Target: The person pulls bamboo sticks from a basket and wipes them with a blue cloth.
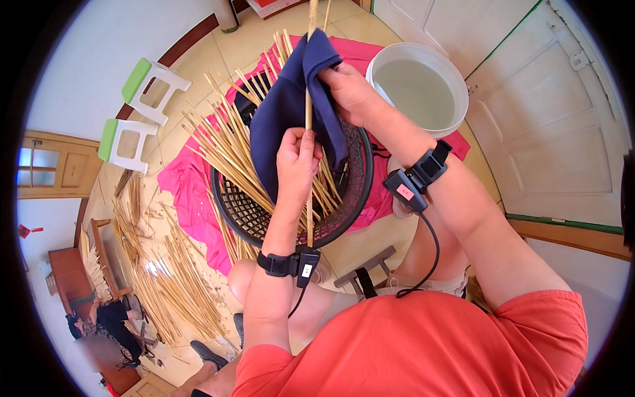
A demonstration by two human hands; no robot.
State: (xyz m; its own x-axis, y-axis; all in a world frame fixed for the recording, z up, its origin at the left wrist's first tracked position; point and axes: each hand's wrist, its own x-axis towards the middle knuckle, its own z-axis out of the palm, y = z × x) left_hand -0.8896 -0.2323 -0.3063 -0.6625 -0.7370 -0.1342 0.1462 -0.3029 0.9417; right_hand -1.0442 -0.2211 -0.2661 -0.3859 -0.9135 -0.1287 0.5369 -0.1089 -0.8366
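Observation:
My left hand (297, 159) is closed around a long thin stick (309, 106), which stands nearly upright in front of me. Higher up, my right hand (350, 92) grips a dark blue cloth (281, 112) that hangs down on both sides of the stick; the fingertips are partly hidden by the cloth. Beneath both hands is a black plastic basket (360, 192) with an open lattice wall. Many similar sticks (225, 145) lean in it, fanning out to the far left.
A white bucket of cloudy water (423, 86) stands right of the basket, on a pink cloth (192, 175). Two green-topped stools (155, 89) stand at left. Loose sticks (178, 284) lie on the floor, with another person (112, 331) beyond them. A white door (549, 112) is at right.

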